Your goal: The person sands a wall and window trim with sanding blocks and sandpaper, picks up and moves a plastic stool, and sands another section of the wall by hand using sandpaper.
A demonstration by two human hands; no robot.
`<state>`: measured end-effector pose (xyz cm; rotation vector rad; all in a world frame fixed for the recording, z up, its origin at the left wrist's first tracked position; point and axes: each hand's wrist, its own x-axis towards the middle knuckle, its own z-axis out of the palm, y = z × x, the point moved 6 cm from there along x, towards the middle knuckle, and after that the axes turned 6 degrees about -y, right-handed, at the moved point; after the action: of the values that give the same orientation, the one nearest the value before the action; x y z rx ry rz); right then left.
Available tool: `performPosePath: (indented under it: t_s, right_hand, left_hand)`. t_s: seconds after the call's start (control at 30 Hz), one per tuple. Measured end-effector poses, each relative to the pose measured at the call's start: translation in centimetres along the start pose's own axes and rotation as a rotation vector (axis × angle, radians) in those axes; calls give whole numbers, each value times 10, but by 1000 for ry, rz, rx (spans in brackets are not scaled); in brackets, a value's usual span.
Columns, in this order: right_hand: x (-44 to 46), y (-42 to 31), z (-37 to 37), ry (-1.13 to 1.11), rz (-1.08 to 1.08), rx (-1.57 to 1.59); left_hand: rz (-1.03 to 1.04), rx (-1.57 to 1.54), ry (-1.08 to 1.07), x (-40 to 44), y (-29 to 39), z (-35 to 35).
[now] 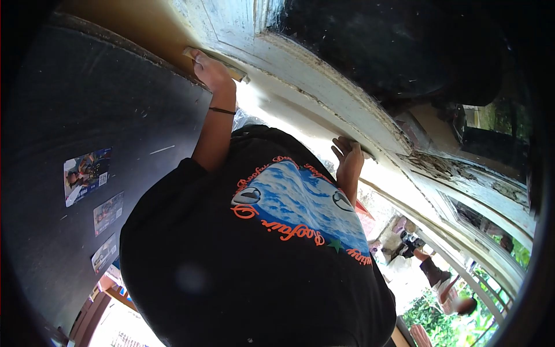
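Observation:
My left hand (214, 70) is raised at the upper left, its fingers closed round a narrow flat strip (239, 75) beside a yellowish-brown surface (156, 26). A dark band circles that wrist. Farther right, my right hand (348, 159) has its fingers apart near the pale panel edge (324, 124); contact with the panel cannot be made out. Between the arms, a black shirt (231, 277) with a blue and orange print fills the middle of the view.
Along the left is a dark panel (46, 115) bearing several stickers (87, 176). A weathered white frame (324, 69) with peeling edges crosses the upper right. At the lower right, another person (445, 289) appears upside down near green plants (425, 312).

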<state>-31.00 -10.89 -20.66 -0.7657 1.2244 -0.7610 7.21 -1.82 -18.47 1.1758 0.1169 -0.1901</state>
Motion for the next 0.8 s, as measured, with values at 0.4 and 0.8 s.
performPosePath:
  t_s: [0.4,0.8]
  right_hand:
    - [0,-1,1,27,-2,-6]
    - [0,1,0,19,-15,-9]
  left_hand:
    - [-63,266,-125,-31,-39,-17]
    - [-181,33,-153,-45,-54,-9]
